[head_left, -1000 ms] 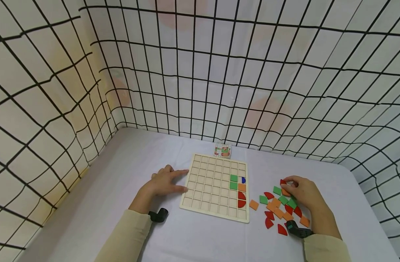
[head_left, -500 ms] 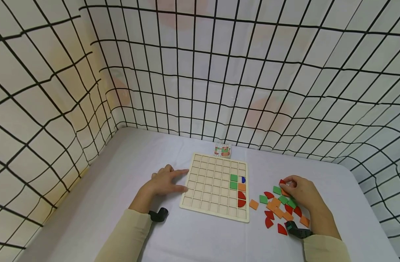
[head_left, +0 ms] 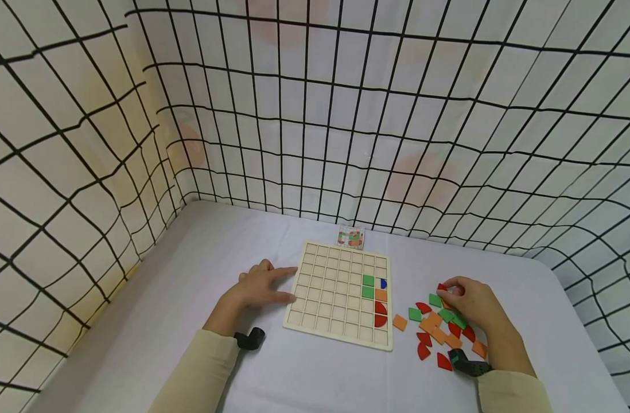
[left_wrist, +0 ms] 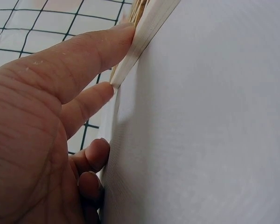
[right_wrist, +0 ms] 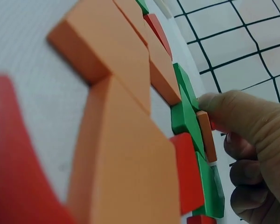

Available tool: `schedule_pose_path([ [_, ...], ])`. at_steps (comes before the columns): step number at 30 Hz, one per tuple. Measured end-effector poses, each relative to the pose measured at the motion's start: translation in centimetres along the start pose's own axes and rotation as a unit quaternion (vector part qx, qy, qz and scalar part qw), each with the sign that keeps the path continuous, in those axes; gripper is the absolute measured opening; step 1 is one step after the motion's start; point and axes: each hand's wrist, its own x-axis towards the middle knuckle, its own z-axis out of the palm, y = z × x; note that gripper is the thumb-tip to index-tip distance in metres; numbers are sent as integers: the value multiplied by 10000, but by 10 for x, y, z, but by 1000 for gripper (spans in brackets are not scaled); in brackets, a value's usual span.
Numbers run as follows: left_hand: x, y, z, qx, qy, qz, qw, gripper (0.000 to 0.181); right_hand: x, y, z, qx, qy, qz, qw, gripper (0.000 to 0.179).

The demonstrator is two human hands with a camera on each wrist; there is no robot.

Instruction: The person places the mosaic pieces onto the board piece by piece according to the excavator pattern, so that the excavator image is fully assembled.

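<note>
My left hand (head_left: 257,285) reaches two spread fingers to the left edge of the cream gridded board (head_left: 325,298). In the left wrist view, its thumb (left_wrist: 98,49) rests against the board's pale side edge (left_wrist: 147,30). My right hand (head_left: 472,299) is over the far side of the loose tiles, with thumb and forefinger pinching a red quarter-circle tile (head_left: 442,287). In the right wrist view that red tile is mostly hidden behind the thumb (right_wrist: 219,106). A green tile (right_wrist: 185,86) and an orange tile (right_wrist: 206,136) lie right at the thumb tip.
Green squares (head_left: 368,280), an orange square (head_left: 381,295), red quarter-circles (head_left: 380,315) and a blue piece (head_left: 384,283) sit in the board's right columns. Several loose tiles (head_left: 439,334) spread right of it. A pattern card (head_left: 350,236) stands behind; black wire mesh (head_left: 335,132) surrounds the table.
My right hand has shifted slightly left, and the red quarter-circle tile at its fingertips moved left too. An orange tile beneath slid a little the same way. My left hand stays put.
</note>
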Motion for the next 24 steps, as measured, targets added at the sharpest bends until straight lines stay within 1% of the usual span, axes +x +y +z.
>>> schedule_pose_path([
  [5,-1,0,0,-18,-5,-1,10000,76,-2,-5,1,60,64,-76,9999,52],
  [9,0,0,1,3,0,10,10000,76,-4,-15,0,179,132,-91,9997,52],
  [13,0,0,1,35,12,23,10000,76,-5,-28,-1,283,169,-81,9994,48],
  [16,0,0,0,29,11,21,10000,76,-4,-38,1,255,211,-101,9994,44],
  [21,1,-1,1,29,8,24,10000,76,0,-49,6,165,271,-277,9991,41],
  [24,1,-1,1,31,12,31,10000,76,2,-56,9,220,208,-347,9989,39],
])
